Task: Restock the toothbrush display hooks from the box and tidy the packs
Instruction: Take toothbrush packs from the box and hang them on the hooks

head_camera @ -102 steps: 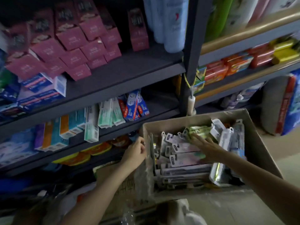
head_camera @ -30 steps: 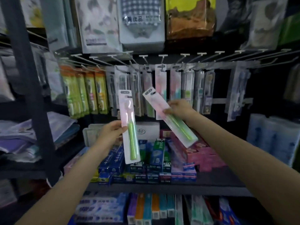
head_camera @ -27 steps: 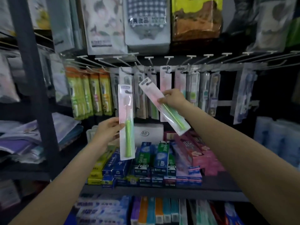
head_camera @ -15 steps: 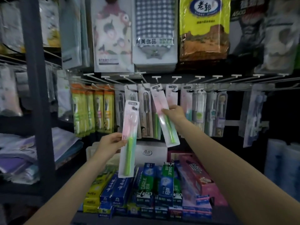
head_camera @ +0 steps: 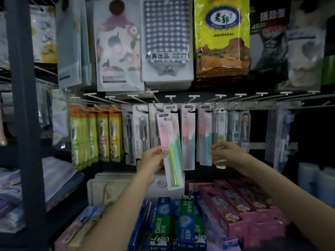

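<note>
My left hand (head_camera: 154, 160) grips a toothbrush pack (head_camera: 169, 151) with a pink top and a green handle, held upright just under the row of white display hooks (head_camera: 170, 96). Right behind it a matching pack (head_camera: 176, 140) hangs on a hook. My right hand (head_camera: 223, 153) holds nothing. Its fingers are loosely curled in front of a hanging clear pack (head_camera: 220, 131), beside a pink and blue pack (head_camera: 204, 134). The box is out of view.
Orange and green toothbrush packs (head_camera: 94, 134) hang at the left. Towel packs (head_camera: 166, 42) hang above the hooks. Toothpaste boxes (head_camera: 183, 223) and pink cartons (head_camera: 235, 201) fill the shelf below. A dark upright post (head_camera: 23, 124) stands at the left.
The pack my right hand held now hangs on a hook, and that hand has moved right, empty. My left hand has raised its pack up and to the right, in front of the hung one.
</note>
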### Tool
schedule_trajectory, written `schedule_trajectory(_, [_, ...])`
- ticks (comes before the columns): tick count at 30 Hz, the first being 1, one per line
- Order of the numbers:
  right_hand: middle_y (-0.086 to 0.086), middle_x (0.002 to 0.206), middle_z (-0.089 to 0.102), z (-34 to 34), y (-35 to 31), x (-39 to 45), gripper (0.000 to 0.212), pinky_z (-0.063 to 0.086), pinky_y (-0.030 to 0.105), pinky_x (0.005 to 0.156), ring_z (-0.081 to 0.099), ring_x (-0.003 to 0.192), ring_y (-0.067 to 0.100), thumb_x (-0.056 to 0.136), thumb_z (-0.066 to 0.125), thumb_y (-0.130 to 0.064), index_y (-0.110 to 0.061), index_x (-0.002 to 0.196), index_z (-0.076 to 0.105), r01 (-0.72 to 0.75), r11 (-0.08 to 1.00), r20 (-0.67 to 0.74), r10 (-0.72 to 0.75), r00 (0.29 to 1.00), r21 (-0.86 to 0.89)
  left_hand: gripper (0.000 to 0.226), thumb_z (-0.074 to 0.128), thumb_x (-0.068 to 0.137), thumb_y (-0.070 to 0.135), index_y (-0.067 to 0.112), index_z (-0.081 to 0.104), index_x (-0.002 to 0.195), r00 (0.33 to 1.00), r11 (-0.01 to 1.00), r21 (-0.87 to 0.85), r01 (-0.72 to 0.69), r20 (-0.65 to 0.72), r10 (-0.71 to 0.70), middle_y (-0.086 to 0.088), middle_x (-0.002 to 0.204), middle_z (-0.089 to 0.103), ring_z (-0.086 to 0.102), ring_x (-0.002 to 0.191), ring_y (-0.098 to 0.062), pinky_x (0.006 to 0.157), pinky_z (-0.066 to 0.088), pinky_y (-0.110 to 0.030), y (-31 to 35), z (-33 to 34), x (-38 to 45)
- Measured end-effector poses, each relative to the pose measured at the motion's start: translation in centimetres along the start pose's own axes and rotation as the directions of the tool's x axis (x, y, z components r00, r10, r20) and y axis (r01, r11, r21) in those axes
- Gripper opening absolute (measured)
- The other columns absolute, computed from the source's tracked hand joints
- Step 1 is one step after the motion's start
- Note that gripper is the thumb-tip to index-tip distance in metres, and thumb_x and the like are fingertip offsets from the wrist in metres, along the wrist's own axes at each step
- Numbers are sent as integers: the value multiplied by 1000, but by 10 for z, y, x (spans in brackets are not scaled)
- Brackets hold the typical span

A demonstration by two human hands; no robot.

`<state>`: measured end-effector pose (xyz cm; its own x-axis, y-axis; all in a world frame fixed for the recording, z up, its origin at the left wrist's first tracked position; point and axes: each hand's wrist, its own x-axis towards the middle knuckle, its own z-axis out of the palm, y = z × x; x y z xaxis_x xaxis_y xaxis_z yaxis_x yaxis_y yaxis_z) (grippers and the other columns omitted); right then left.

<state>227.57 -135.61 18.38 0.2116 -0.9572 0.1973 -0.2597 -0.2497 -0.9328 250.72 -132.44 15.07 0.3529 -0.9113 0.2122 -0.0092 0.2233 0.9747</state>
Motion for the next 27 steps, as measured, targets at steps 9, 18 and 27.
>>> schedule_trajectory(9, [8, 91, 62, -26, 12, -10, 4, 52, 34, 83, 59, 81, 20, 90, 58, -8, -7, 88, 62, -4, 1000, 59, 3, 998, 21, 32, 59, 88, 5, 11, 58, 119, 997, 965, -258, 49, 70, -32, -1, 93, 66, 61, 80, -13, 61, 49, -24, 9, 24, 7])
schedule_trajectory(18, [12, 95, 66, -46, 30, -12, 9, 53, 31, 80, 63, 88, 24, 91, 58, -10, -4, 96, 63, -68, 993, 29, 66, 997, 96, 36, 56, 89, 5, 6, 55, 126, 993, 993, 27, -117, 28, 116, -7, 114, 63, 59, 90, -14, 78, 50, -23, 18, 33, 18])
schedule_trajectory(27, [12, 96, 67, -66, 60, -33, 11, 52, 27, 72, 65, 86, 22, 92, 57, -12, -6, 98, 63, -99, 993, -14, 100, 995, 59, 39, 57, 88, 5, 13, 51, 126, 867, 680, 687, -256, -148, 475, -11, 126, 50, 53, 109, -24, 95, 45, -37, -3, 30, 11])
